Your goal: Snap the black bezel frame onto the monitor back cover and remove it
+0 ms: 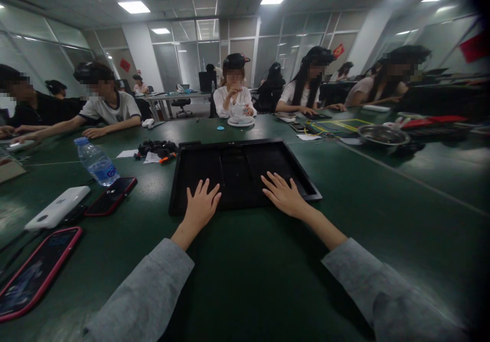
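Person's own two hands over a shallow black tray (236, 174), which lies on a dark green table (245, 275) directly in front of the wearer. The tray's interior is so dark that its floor is hard to make out; a small pale mark on the far rim is too small to read. The left hand (201, 204) and right hand (284, 195) conceal parts of the near rim. Both are unclenched and grasp nothing, fingers spread and palms down; whether they press on the tray or only hover cannot be told. The lower picture edge cuts off both gray sleeves (147, 291), and the left edge crops the nearer smartphone (38, 275). A tangle of black parts (155, 149), with orange pieces among them, cannot be resolved into single items.

The tray is rectangular, with a raised, faintly glossy rim and straight ridges running across its floor. The sleeve cloth is soft and mottled. At left stand or lie a clear plastic bottle (97, 163) with a blue cap, a smooth white device (58, 208) with rounded corners, and a second red-edged smartphone (111, 197). At right, a round metal bowl (383, 135) shines.
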### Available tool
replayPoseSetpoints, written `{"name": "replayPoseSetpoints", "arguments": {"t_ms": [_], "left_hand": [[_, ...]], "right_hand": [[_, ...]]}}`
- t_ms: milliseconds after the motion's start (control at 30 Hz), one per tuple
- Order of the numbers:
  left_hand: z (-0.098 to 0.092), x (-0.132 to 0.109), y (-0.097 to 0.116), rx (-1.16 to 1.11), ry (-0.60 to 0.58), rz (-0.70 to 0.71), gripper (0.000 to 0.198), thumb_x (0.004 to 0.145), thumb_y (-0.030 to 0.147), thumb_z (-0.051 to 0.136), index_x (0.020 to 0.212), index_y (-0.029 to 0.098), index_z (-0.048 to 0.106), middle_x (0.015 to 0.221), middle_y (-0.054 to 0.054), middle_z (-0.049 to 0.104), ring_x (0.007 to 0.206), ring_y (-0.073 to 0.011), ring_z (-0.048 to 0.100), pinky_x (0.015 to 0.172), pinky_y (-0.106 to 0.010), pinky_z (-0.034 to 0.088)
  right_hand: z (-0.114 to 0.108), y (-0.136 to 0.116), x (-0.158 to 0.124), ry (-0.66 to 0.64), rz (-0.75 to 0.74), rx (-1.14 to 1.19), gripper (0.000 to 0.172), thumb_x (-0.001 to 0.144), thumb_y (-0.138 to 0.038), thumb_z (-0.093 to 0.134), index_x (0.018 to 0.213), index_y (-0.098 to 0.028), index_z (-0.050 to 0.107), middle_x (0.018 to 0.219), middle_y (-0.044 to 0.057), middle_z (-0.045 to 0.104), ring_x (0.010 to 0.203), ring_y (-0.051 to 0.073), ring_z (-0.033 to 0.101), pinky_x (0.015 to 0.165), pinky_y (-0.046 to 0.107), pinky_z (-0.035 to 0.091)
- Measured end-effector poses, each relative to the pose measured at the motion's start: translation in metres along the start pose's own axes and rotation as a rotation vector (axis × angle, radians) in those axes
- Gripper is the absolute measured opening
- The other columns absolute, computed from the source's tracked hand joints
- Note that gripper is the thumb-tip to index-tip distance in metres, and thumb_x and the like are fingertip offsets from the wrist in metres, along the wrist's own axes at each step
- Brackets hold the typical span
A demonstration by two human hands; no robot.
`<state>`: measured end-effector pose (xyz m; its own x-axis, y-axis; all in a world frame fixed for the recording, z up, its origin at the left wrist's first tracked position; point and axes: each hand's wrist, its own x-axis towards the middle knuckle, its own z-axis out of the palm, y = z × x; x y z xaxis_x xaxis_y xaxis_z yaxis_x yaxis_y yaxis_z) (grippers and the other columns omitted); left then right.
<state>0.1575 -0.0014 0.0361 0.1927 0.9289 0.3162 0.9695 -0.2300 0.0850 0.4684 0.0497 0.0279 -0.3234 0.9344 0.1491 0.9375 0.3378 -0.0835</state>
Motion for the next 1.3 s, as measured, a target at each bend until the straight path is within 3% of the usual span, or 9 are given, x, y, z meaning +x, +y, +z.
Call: {"name": "replayPoseSetpoints", "arguments": {"t_ms": [133, 300, 467, 567, 733, 867, 967, 1167, 1300], "left_hand": [[0.002, 0.000, -0.001, -0.012, 0.012, -0.001, 0.051, 0.107, 0.045, 0.031, 0.150, 0.029, 0.054, 0.162, -0.014, 0.044, 0.153, -0.0372, 0.034, 0.114, -0.075, 0.031], [0.006, 0.000, -0.002, -0.032, 0.046, -0.019, 0.056, 0.107, 0.045, 0.033, 0.161, 0.029, 0.036, 0.162, -0.014, 0.044, 0.152, -0.0357, 0.036, 0.115, -0.074, 0.030], [0.006, 0.000, -0.001, -0.026, 0.044, 0.003, 0.049, 0.106, 0.044, 0.035, 0.147, 0.028, 0.057, 0.160, -0.013, 0.046, 0.150, -0.0352, 0.038, 0.116, -0.072, 0.030], [0.000, 0.003, -0.008, -0.067, 0.146, -0.057, 0.044, 0.106, 0.042, 0.037, 0.138, 0.030, 0.064, 0.154, -0.010, 0.055, 0.148, -0.0316, 0.043, 0.120, -0.068, 0.025], [-0.007, 0.011, -0.063, -0.132, 0.383, -0.408, 0.045, 0.104, 0.039, 0.042, 0.142, 0.024, 0.061, 0.153, -0.013, 0.056, 0.147, -0.0320, 0.042, 0.120, -0.060, 0.031], [0.003, 0.014, -0.116, -0.294, 0.069, -0.678, 0.052, 0.097, 0.048, 0.055, 0.137, 0.016, 0.064, 0.139, -0.019, 0.065, 0.129, -0.0374, 0.060, 0.107, -0.054, 0.047], [0.010, 0.015, -0.133, -0.416, -0.022, -0.617, 0.048, 0.096, 0.051, 0.054, 0.128, 0.018, 0.069, 0.123, -0.015, 0.074, 0.116, -0.0325, 0.067, 0.101, -0.045, 0.051], [0.005, 0.004, -0.144, -0.264, 0.230, -0.539, 0.055, 0.094, 0.056, 0.055, 0.130, 0.017, 0.070, 0.140, -0.016, 0.065, 0.133, -0.0358, 0.055, 0.109, -0.047, 0.044], [0.002, -0.004, -0.166, -0.352, 0.155, -0.582, 0.052, 0.098, 0.051, 0.047, 0.122, 0.013, 0.075, 0.128, -0.017, 0.072, 0.120, -0.0318, 0.064, 0.102, -0.040, 0.047]], "right_hand": [[-0.001, -0.001, 0.000, -0.009, 0.003, -0.001, 0.064, 0.105, -0.053, 0.019, 0.164, -0.031, 0.031, 0.172, 0.006, 0.020, 0.158, 0.029, 0.018, 0.121, 0.069, 0.015], [0.000, 0.001, 0.000, 0.007, -0.009, 0.006, 0.063, 0.105, -0.052, 0.020, 0.163, -0.030, 0.033, 0.172, 0.006, 0.023, 0.158, 0.030, 0.019, 0.120, 0.070, 0.016], [0.005, 0.002, -0.001, 0.065, -0.028, 0.028, 0.061, 0.105, -0.052, 0.022, 0.161, -0.032, 0.038, 0.170, 0.007, 0.029, 0.156, 0.031, 0.025, 0.119, 0.071, 0.018], [0.006, 0.009, 0.002, 0.156, -0.013, 0.068, 0.059, 0.104, -0.053, 0.028, 0.157, -0.031, 0.044, 0.165, 0.012, 0.036, 0.152, 0.032, 0.031, 0.117, 0.068, 0.027], [0.002, 0.045, 0.008, 0.411, 0.281, 0.101, 0.068, 0.100, -0.047, 0.040, 0.158, -0.011, 0.038, 0.156, 0.027, 0.041, 0.146, 0.042, 0.037, 0.108, 0.065, 0.041], [0.003, 0.081, 0.010, 0.355, 0.466, 0.235, 0.075, 0.095, -0.038, 0.047, 0.157, 0.002, 0.033, 0.148, 0.032, 0.050, 0.135, 0.043, 0.051, 0.107, 0.060, 0.044], [0.005, 0.097, 0.013, 0.312, 0.475, 0.397, 0.067, 0.091, -0.031, 0.050, 0.152, -0.004, 0.043, 0.144, 0.025, 0.057, 0.130, 0.037, 0.058, 0.111, 0.053, 0.045], [0.016, 0.101, 0.006, 0.392, 0.479, 0.660, 0.064, 0.081, -0.031, 0.061, 0.142, -0.014, 0.052, 0.132, 0.017, 0.067, 0.124, 0.033, 0.063, 0.109, 0.054, 0.048], [0.025, 0.089, -0.001, 0.382, 0.472, 0.875, 0.070, 0.078, -0.035, 0.066, 0.144, -0.020, 0.048, 0.125, 0.014, 0.070, 0.107, 0.029, 0.070, 0.098, 0.051, 0.056]]}}
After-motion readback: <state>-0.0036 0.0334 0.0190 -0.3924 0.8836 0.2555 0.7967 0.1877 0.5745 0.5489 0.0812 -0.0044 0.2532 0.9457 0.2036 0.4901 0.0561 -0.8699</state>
